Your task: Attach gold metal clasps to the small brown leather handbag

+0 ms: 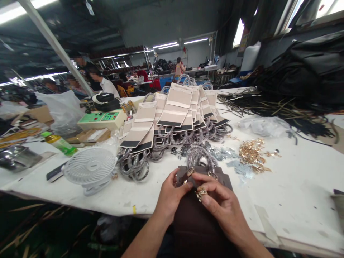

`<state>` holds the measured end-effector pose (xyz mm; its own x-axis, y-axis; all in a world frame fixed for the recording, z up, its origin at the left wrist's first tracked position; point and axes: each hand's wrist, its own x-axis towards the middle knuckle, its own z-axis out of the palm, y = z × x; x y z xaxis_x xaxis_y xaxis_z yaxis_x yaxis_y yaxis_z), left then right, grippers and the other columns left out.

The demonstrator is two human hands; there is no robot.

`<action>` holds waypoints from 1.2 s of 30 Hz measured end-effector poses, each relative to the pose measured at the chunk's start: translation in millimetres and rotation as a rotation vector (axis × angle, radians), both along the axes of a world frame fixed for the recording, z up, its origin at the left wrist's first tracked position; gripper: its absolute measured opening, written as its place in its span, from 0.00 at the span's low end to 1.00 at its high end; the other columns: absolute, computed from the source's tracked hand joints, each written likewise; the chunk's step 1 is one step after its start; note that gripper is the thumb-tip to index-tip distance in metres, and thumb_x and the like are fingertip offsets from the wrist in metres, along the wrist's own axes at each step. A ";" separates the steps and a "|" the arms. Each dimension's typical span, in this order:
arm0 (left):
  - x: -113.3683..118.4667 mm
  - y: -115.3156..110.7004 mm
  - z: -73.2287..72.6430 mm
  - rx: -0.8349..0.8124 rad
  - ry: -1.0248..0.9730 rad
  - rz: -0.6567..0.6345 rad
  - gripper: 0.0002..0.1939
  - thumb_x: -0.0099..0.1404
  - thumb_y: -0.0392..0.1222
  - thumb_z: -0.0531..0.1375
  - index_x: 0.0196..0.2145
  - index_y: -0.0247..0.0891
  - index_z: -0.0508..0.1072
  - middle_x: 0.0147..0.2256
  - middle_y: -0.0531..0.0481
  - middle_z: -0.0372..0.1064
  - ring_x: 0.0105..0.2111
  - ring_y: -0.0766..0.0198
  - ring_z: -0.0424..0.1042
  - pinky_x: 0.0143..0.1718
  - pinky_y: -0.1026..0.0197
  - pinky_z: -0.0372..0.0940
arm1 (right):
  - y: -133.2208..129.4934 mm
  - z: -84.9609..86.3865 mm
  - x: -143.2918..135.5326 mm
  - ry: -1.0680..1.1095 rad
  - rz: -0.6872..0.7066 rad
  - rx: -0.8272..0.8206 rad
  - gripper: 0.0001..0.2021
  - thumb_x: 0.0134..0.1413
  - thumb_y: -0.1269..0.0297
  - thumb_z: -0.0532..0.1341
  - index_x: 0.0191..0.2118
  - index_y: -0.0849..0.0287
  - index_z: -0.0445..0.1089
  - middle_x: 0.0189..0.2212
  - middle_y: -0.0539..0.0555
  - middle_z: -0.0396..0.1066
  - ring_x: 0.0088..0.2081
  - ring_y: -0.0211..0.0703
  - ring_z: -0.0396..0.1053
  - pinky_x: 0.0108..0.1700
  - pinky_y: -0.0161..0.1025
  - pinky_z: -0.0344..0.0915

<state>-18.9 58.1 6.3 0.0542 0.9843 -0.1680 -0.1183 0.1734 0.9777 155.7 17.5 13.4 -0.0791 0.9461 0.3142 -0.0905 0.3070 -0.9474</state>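
Observation:
Dark brown bag panels [225,181] lie stacked at the table's near edge and hang down over it, with plastic-wrapped ring handles [199,156] at their far end. My left hand [170,197] grips the left side of the top panel, its thumb and fingers closed near a small brown tab with a gold fitting [190,172]. Several small gold metal fittings [201,193] are pinched between the thumb and fingers of my right hand [221,200]. My right index fingertip reaches to the tab beside the left hand. The fingers partly cover the tab.
Beige panels [174,104] with wrapped handles are heaped behind. Loose gold pieces [252,154] and flat silvery plates [242,168] lie to the right. A white fan [91,166], a bottle [60,143] and a control box [103,118] stand left. Co-workers sit farther back.

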 end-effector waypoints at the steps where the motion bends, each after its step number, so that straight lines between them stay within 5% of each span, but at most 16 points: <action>1: 2.0 0.9 3.9 -0.005 -0.007 -0.058 0.34 0.56 0.47 0.74 0.57 0.36 0.71 0.47 0.42 0.77 0.47 0.51 0.76 0.51 0.54 0.68 | 1.5 2.4 2.2 -0.014 0.009 0.017 0.09 0.63 0.54 0.66 0.39 0.52 0.78 0.56 0.56 0.73 0.58 0.57 0.70 0.61 0.50 0.65; 7: 11.7 6.8 17.5 0.058 -0.003 -0.091 0.19 0.63 0.50 0.69 0.48 0.37 0.77 0.48 0.44 0.78 0.48 0.52 0.76 0.53 0.54 0.67 | 18.1 0.3 34.0 -0.219 -0.205 0.052 0.08 0.65 0.55 0.65 0.37 0.52 0.76 0.51 0.54 0.76 0.58 0.55 0.69 0.63 0.51 0.62; 12: 12.7 10.3 10.5 -0.049 -0.337 -0.174 0.20 0.68 0.51 0.65 0.53 0.38 0.74 0.46 0.44 0.78 0.47 0.51 0.77 0.52 0.53 0.69 | 30.3 -5.6 64.9 -0.551 -0.373 0.264 0.08 0.65 0.56 0.64 0.41 0.51 0.79 0.43 0.55 0.79 0.48 0.55 0.75 0.54 0.51 0.69; 16: 10.4 11.8 1.5 -0.162 -0.561 -0.227 0.20 0.68 0.46 0.65 0.54 0.36 0.74 0.45 0.42 0.79 0.48 0.49 0.78 0.53 0.50 0.69 | 32.4 -9.1 73.5 -0.732 -0.315 0.373 0.08 0.67 0.57 0.64 0.44 0.50 0.80 0.40 0.54 0.80 0.42 0.52 0.75 0.45 0.48 0.68; 23: 8.4 12.5 -1.4 -0.244 -0.723 -0.328 0.18 0.68 0.46 0.65 0.50 0.30 0.76 0.45 0.36 0.79 0.48 0.44 0.78 0.56 0.46 0.69 | 37.5 -10.7 71.7 -0.854 -0.252 0.520 0.06 0.68 0.61 0.65 0.48 0.51 0.77 0.40 0.52 0.78 0.40 0.47 0.73 0.45 0.46 0.62; 36: 8.2 12.3 -11.2 -0.226 -0.713 -0.324 0.23 0.67 0.46 0.66 0.55 0.32 0.74 0.45 0.37 0.79 0.46 0.46 0.79 0.56 0.47 0.68 | 47.2 10.0 62.8 -1.080 -0.135 0.565 0.06 0.70 0.64 0.62 0.45 0.55 0.77 0.35 0.53 0.76 0.37 0.48 0.70 0.43 0.44 0.60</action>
<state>-10.7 70.5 -5.0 0.4991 0.8481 -0.1779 -0.6095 0.4895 0.6237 218.6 64.7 23.4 -0.4647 0.7191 0.5168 0.7232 0.6449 -0.2471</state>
